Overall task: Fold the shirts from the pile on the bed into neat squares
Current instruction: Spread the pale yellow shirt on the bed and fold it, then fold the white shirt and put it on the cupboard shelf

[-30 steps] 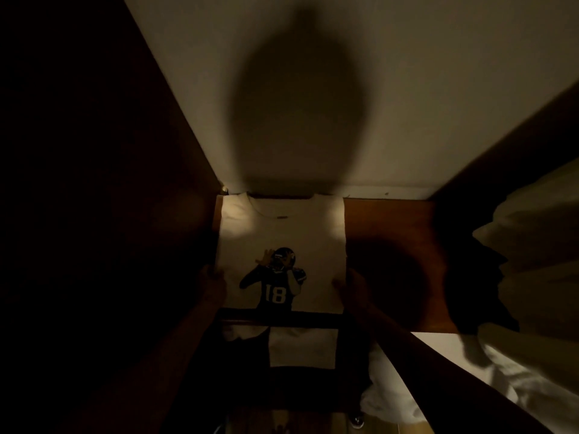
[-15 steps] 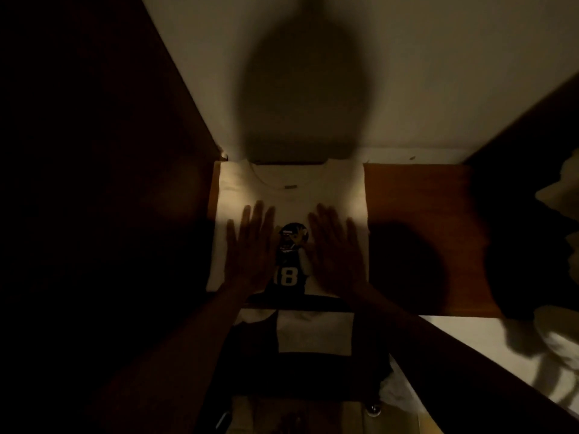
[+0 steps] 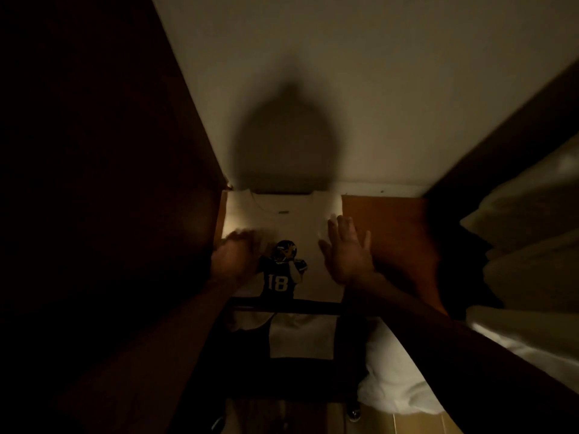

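Head view, dim and warm-lit. Lying flat on a wooden shelf (image 3: 388, 227), collar toward the pale back wall (image 3: 360, 89): a cream shirt (image 3: 291, 227), folded to a narrow panel, its left edge against the dark side panel (image 3: 109, 183), its printed figure with the number 18 facing up. Hanging over the shelf's dark front edge: the lower part of the same shirt, showing pale below.

Hovering or resting at the shirt's right edge, straddling fabric and bare wood: the right hand (image 3: 347, 252), released, fingers straight and spread, thumb pointing inward across the cloth; whether touching the fabric, impossible to say. Sitting at the shirt's left edge, just beside the print's helmet: the left hand (image 3: 235, 255), smeared by motion blur, fingers looking bent over the cloth; clenched, grasping fabric or merely relaxed, not possible to tell.

Falling on the wall above the collar: a large rounded shadow. Bulging in at the right side: pale bedding (image 3: 526, 245), folded in thick layers. Showing below the right forearm: more white fabric (image 3: 391, 380), crumpled, well apart from the shelf's shirt.
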A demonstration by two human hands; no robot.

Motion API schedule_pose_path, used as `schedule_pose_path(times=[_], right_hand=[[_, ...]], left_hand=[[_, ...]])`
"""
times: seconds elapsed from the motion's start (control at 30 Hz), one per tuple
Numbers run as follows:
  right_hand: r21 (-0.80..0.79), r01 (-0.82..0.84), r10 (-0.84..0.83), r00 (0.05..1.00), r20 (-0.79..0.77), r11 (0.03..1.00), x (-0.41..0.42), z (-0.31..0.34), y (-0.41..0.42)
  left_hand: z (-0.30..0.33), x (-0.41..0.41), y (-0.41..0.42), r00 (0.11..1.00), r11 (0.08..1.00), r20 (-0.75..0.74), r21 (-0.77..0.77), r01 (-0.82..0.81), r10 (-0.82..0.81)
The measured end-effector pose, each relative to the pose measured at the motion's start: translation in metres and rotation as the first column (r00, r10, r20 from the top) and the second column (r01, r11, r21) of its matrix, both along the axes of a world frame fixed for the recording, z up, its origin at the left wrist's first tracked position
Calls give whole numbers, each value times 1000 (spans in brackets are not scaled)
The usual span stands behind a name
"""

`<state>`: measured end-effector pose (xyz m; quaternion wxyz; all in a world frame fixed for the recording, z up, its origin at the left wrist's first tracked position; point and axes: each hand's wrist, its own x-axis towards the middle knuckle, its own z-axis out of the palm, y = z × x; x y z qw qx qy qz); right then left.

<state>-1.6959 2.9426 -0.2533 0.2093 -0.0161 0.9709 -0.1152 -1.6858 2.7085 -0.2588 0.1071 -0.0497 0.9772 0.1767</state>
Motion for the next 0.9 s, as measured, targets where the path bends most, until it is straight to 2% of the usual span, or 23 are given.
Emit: schedule_pose_path(times=[0.07,0.13,0.2,0.3,0.43,0.6,0.77,0.9], right_hand=[[-51,-24,26,999,28,998,-3,59,-8],[-153,-16,18,1000,10,988,-2,122,-11],[-127,-49,44,998,-44,991,7,190,-11],[-74,-18,7,989,-150,997,27,284,-13],[11,-15,16,980,-197,1000,69,411,-11],[-95,-86,49,938,-342,992,143,550,10],[-138,-160,86,899,-430,977,219,657,7],[-170,-215,109,869,-483,962,268,710,-2]], left_hand=[[54,-2,12,1000,1000,15,-6,-8,8],[111,-1,25,998,993,-43,116,-35,40],[176,6,36,990,978,-133,209,-26,54],[284,22,49,995,984,-59,167,-64,75],[416,63,62,990,971,-100,224,-79,104],[563,156,66,979,963,-172,261,-64,112],[675,245,54,955,962,-250,256,-94,160],[727,299,42,935,962,-297,243,-121,193]])
